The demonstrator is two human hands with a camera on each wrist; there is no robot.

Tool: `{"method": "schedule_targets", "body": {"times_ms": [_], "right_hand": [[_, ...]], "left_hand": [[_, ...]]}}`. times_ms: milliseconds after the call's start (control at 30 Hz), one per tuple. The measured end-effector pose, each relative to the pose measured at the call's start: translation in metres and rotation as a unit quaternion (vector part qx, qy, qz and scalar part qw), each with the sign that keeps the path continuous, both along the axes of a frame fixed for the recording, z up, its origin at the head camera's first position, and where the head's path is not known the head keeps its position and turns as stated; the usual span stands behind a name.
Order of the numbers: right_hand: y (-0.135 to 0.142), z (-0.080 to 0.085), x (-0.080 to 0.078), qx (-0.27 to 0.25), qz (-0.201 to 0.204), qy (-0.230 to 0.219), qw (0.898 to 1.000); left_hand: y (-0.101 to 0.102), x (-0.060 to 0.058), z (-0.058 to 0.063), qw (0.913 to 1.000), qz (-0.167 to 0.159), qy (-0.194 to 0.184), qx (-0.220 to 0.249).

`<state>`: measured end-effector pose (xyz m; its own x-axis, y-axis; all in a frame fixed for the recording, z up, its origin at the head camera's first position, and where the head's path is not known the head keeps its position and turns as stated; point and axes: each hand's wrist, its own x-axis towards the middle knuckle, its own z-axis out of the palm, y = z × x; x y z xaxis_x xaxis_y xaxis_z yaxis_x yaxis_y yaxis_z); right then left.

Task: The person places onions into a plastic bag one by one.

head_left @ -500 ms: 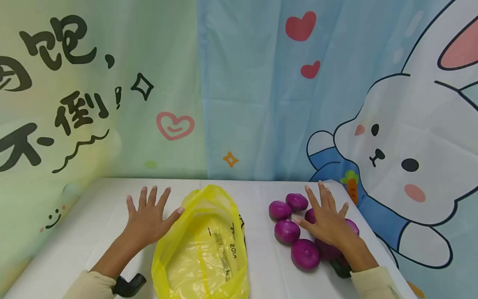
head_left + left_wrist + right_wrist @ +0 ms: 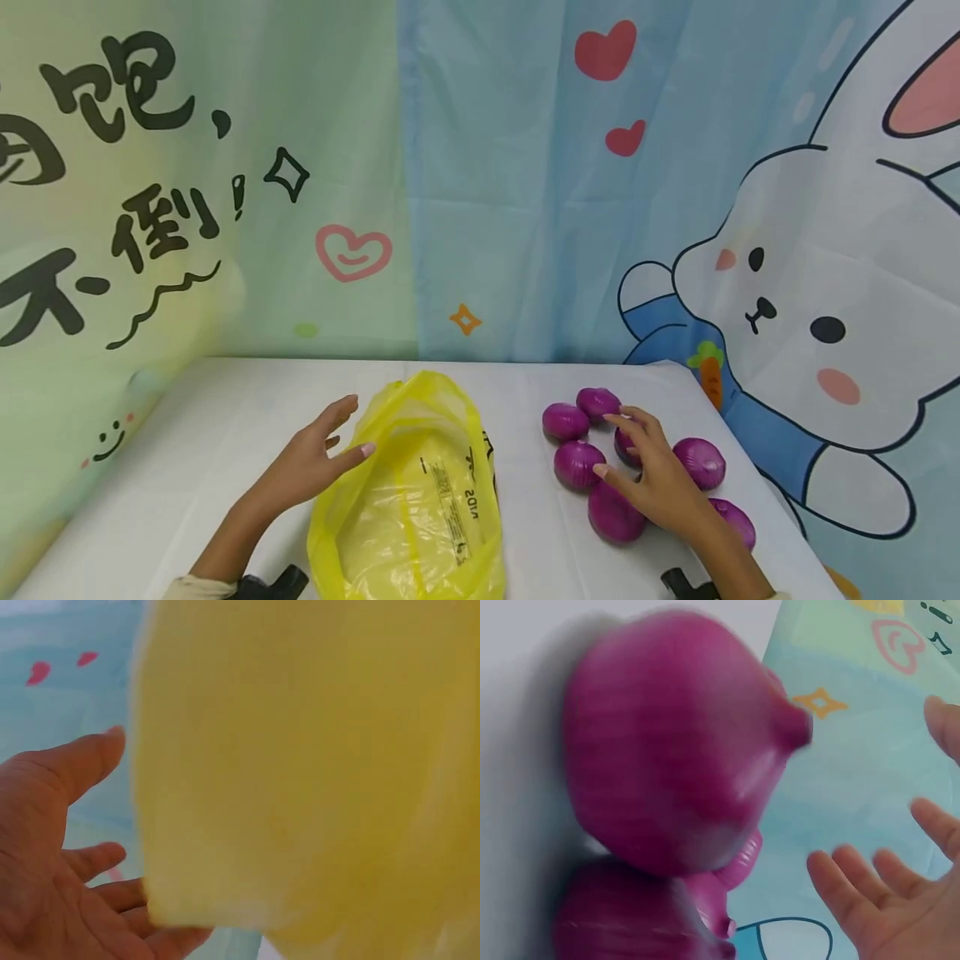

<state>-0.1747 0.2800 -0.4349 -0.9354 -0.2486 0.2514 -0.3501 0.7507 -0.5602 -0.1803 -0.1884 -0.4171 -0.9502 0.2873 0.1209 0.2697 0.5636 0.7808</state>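
A yellow plastic bag [image 2: 405,508] lies on the table with its mouth spread wide. Beside its left edge is my left hand [image 2: 307,467], fingers loosely bent and the thumb tip at the rim; it grips nothing. On the right sits a group of purple-red onions [image 2: 576,465]. My right hand [image 2: 660,479] hovers over them with relaxed, spread fingers and partly hides one onion. In the right wrist view a large onion [image 2: 667,742] stands close up, the palm and fingers apart from it. The bag [image 2: 300,772] fills most of the left wrist view.
The table [image 2: 517,400] has a white cover. A printed curtain [image 2: 487,183] with a rabbit, hearts and writing hangs right behind it. A black wrist mount [image 2: 273,586] is strapped below my left hand, and another [image 2: 688,586] below my right.
Both hands have lowered a little, and their spread fingers have drawn in and bent. The right hand uncovers more onions at the right. Bag and onions stay put.
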Motion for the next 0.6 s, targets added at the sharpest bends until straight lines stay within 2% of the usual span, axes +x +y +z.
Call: {"method": "schedule_targets", "body": {"times_ms": [100,200,333,433,600], "right_hand": [[-0.002,-0.005,0.004,-0.011,0.019,-0.024,0.999],[-0.004,-0.009,0.005,-0.012,0.030,-0.042,0.999],[-0.008,-0.013,0.007,0.014,0.028,-0.080,0.996],[-0.010,-0.014,0.008,0.042,0.026,-0.103,0.993],[-0.014,-0.014,0.012,0.063,0.020,-0.106,0.992]], "left_hand": [[0.000,0.001,-0.002,0.9993,0.003,-0.032,0.020],[0.002,0.000,-0.004,0.9988,-0.003,-0.038,0.031],[0.006,-0.001,-0.009,0.9976,-0.004,-0.039,0.057],[0.008,-0.001,-0.013,0.9965,0.009,-0.047,0.069],[0.008,0.001,-0.017,0.9944,0.028,-0.059,0.083]]}}
